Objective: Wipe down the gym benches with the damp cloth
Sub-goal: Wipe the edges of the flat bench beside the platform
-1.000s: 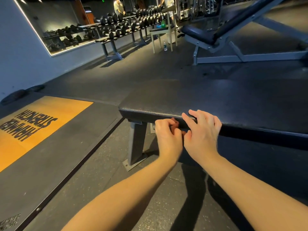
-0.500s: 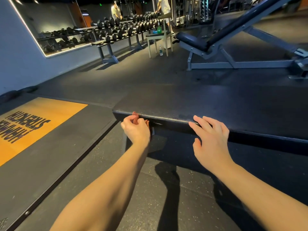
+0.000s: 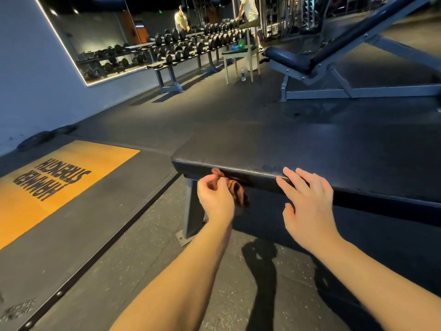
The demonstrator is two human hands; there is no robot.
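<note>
We grip the bunched cloth (image 3: 235, 191) in our left hand (image 3: 216, 199), fingers curled round it, against the near side edge of the bench (image 3: 310, 151). Our right hand (image 3: 307, 206) rests with straight fingers on the rim, right of that grip. Best, we judge, to press flat and sweep lengthwise: the bench runs rightward from the grip, its end just left.

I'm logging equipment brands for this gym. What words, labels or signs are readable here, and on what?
"HAMMER STRENGTH": black letters on the orange mat, upside down from here.
Logo on the platform corner: too blurred to read.
Green sign at the far back: too small.
Bottle label: too small.
</note>
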